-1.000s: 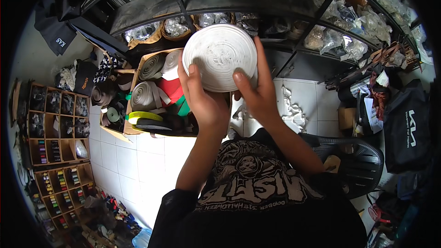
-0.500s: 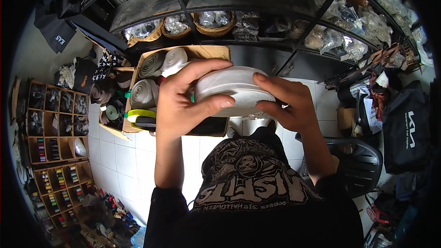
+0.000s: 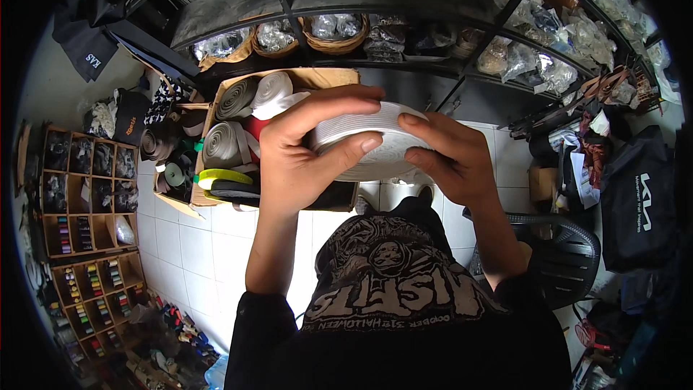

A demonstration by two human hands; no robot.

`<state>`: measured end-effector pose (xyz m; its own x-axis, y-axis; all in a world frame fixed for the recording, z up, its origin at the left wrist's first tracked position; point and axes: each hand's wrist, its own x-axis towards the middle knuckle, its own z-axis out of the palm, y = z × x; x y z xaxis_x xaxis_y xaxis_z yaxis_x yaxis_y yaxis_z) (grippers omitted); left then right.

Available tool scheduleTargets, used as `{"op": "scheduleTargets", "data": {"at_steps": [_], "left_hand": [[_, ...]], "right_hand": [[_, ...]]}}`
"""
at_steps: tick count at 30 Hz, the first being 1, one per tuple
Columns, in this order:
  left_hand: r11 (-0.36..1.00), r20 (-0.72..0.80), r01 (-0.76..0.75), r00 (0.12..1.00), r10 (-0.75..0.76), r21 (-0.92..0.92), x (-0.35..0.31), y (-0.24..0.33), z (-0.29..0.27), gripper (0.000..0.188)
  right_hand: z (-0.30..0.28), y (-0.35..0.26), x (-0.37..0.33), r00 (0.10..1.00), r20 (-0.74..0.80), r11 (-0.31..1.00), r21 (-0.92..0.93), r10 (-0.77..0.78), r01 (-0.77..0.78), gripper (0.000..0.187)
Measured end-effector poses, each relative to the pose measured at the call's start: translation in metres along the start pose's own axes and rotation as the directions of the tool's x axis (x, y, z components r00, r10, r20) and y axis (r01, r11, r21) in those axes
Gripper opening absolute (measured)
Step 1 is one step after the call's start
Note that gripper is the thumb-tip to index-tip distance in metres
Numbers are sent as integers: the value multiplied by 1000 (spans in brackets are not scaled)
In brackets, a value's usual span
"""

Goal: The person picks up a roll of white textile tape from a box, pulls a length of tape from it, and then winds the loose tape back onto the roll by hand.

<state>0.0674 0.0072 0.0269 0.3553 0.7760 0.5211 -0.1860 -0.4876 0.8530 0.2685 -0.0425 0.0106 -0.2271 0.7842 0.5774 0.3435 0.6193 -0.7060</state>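
A thick roll of white elastic band [image 3: 382,159] is held up between my two hands, in front of my chest. My left hand [image 3: 299,148] grips its left side, fingers along the far rim and thumb across the near flat face. On the right side, my right hand [image 3: 451,155] pinches the roll, with fingers on its ribbed edge and the thumb below. Both hands are closed on it. Beyond my left hand stands an open cardboard box [image 3: 328,78] with grey rolls [image 3: 224,143], a white roll [image 3: 273,89] and a neon yellow roll [image 3: 224,177].
Black metal shelving [image 3: 346,3] runs along the far side, holding wicker baskets [image 3: 334,42] and plastic bags. Wooden cubbies [image 3: 101,274] with thread spools stand at left. A black chair [image 3: 559,253] is at right, beside a large black bag [image 3: 639,206]. White tiles [image 3: 195,245] cover the floor.
My left hand has shifted slightly right along the roll, its fingers reaching further over the far rim. The roll is tilted a little differently, and my right hand stays nearly in place.
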Motion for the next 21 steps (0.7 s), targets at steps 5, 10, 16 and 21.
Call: {"op": "scheduleTargets", "data": {"at_steps": [5, 10, 16, 21], "left_hand": [[991, 30, 123, 992, -125, 51, -1, 7, -3, 40], [989, -53, 149, 988, -148, 11, -4, 4, 0, 35], [944, 13, 300, 953, -302, -137, 1, -1, -6, 31], [962, 122, 265, 955, -271, 68, 9, -2, -5, 26]], "right_hand": [[-1, 0, -1, 1000, 11, 1000, -3, 10, -10, 41], [2, -3, -1, 999, -27, 999, 10, 40, -40, 41], [4, 0, -1, 994, -38, 993, 47, 107, -105, 43], [7, 2, 1, 991, 25, 989, 57, 135, -136, 42]]}}
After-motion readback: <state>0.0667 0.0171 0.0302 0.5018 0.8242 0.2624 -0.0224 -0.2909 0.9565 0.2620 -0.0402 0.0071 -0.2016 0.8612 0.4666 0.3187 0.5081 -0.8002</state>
